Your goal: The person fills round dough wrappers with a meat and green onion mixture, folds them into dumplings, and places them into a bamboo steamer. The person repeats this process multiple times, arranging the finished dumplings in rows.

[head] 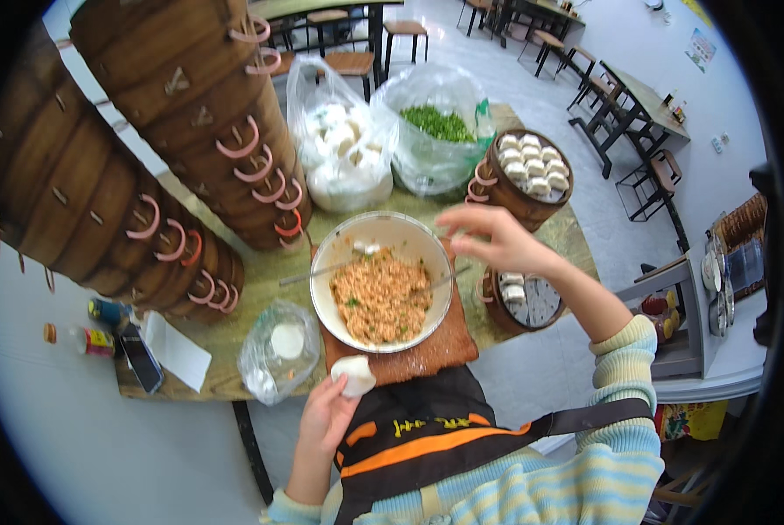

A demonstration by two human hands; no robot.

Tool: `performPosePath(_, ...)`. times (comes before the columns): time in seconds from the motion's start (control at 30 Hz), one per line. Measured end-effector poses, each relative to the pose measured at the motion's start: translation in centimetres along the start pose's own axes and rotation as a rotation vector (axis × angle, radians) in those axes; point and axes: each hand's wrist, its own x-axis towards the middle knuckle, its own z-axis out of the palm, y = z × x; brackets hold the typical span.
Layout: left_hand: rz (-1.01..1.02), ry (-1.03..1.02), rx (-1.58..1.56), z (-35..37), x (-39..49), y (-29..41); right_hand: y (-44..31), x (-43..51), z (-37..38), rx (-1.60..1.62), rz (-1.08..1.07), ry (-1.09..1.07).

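Observation:
Low in front of me, my left hand (331, 410) pinches a round white dumpling wrapper (354, 376) between thumb and fingers. My right hand (497, 237) hovers beyond the right rim of a white bowl (323, 262), fingers apart and nothing between them. Orange-brown minced filling (378, 298) with green flecks fills the lower part of the bowl. One metal utensil (306, 273) rests over the left rim and another (454, 275) over the right. Left of the bowl, a clear plastic bag (270, 374) holds more round white wrappers (288, 341). Under the bowl lies a reddish-brown board (424, 367).
Tall stacks of bamboo steamers (201, 118) rise at left. At right stand a steamer with dumplings in rows (529, 164) and a partly filled steamer (535, 305). Behind the bowl sit a bag of white pieces (342, 144) and a bag of chopped greens (438, 125). A phone (141, 357) lies left.

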Motion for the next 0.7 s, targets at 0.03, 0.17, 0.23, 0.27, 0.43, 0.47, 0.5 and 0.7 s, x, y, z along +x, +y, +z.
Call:
performPosePath(0.03, 0.02, -0.006, 0.014, -0.1, -0.2, 0.2, 0.7, 1.9, -1.7, -0.042, -0.008, 0.105)
performPosePath(0.17, 0.082, 0.031, 0.008, -0.6, 0.0, 0.9, 6.2, 13.3, -7.4, -0.668, -0.059, 0.387)
performPosePath(0.23, 0.094, 0.04, 0.0, -0.8, 0.6, 0.8, 10.4, 18.4, -7.8, -0.882, 0.32, 0.117)
performPosePath(0.27, 0.088, 0.041, -0.011, -0.9, 0.6, 0.8, 12.6, 20.0, -7.3, -0.935, 0.389, -0.012)
performPosePath(0.43, 0.113, 0.081, -0.058, -2.3, 0.1, 1.0, 20.2, 23.3, -1.0, -0.719, 0.803, 0.006)
performPosePath(0.47, 0.117, 0.096, -0.091, -2.6, -0.1, 1.2, 21.0, 23.2, -0.4, -0.639, 0.881, 0.006)
performPosePath(0.5, 0.143, 0.134, -0.055, -2.9, -0.2, 1.2, 21.4, 23.0, 0.2, -0.558, 0.957, 0.004)
performPosePath(0.7, 0.157, 0.081, -0.077, -3.6, 0.4, 1.4, 21.4, 21.5, 0.1, -0.443, 0.841, 0.025)
